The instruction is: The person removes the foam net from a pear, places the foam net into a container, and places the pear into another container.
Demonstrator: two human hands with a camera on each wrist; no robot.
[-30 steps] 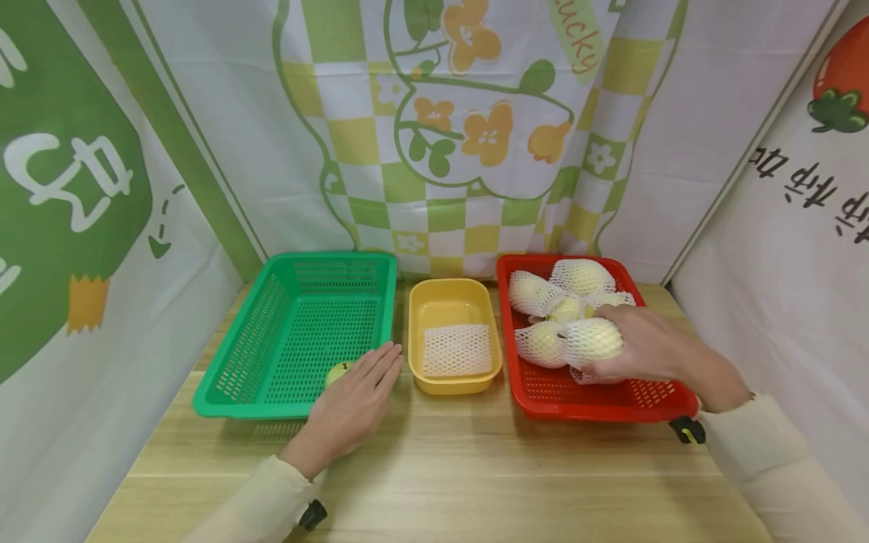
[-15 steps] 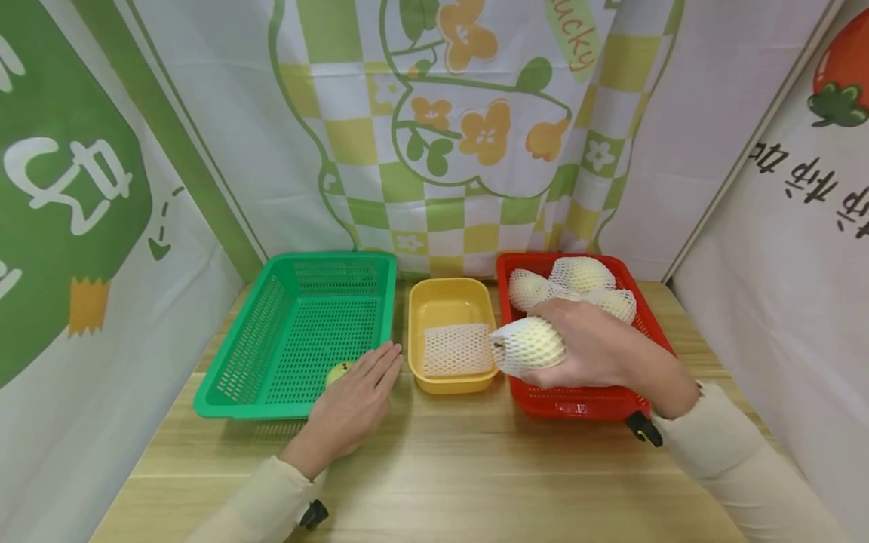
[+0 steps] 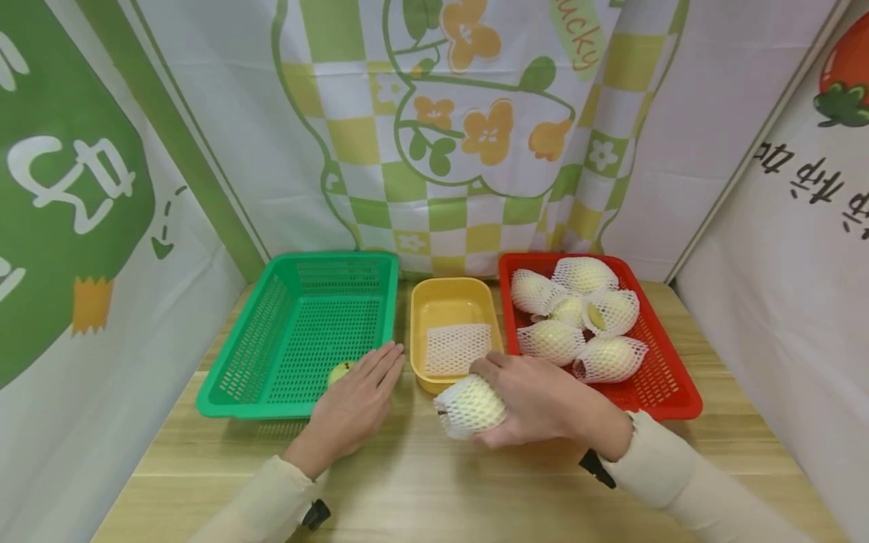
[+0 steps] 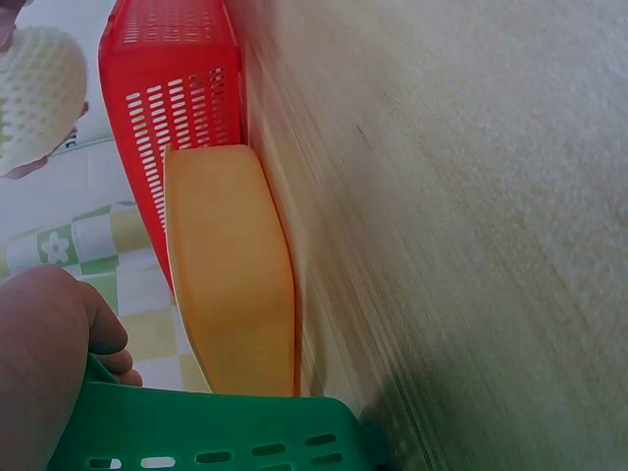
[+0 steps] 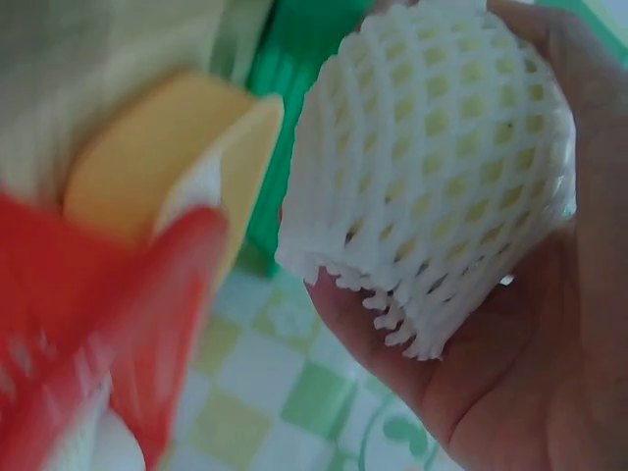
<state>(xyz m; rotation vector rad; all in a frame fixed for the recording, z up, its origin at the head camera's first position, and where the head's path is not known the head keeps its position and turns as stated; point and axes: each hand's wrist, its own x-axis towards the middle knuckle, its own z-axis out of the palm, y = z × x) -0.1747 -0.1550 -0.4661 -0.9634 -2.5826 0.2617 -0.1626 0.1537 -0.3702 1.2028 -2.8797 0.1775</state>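
Note:
My right hand (image 3: 536, 400) grips a pale yellow pear (image 3: 471, 407) in a white foam net sleeve. It is above the table, in front of the yellow tub (image 3: 424, 383); in the right wrist view, fingers and palm wrap around the netted pear (image 5: 442, 147). My left hand (image 3: 356, 403) lies across the near right corner of the green basket (image 3: 247, 413), fingers straight and together. Beside it, a bare yellow-green fruit (image 3: 338, 372) in that basket is partly covered by the hand. A flat foam net (image 3: 458, 349) lies in the tub.
At right, the red basket (image 3: 668, 377) holds several net-wrapped pears (image 3: 587, 275). The green basket, yellow tub and red basket stand in a row on the wooden table (image 3: 407, 490), against a printed cloth (image 3: 441, 211) at the back.
My right hand has lifted the netted pear out of the red basket and carried it left and toward me, to the front of the yellow tub. The left hand has stayed put.

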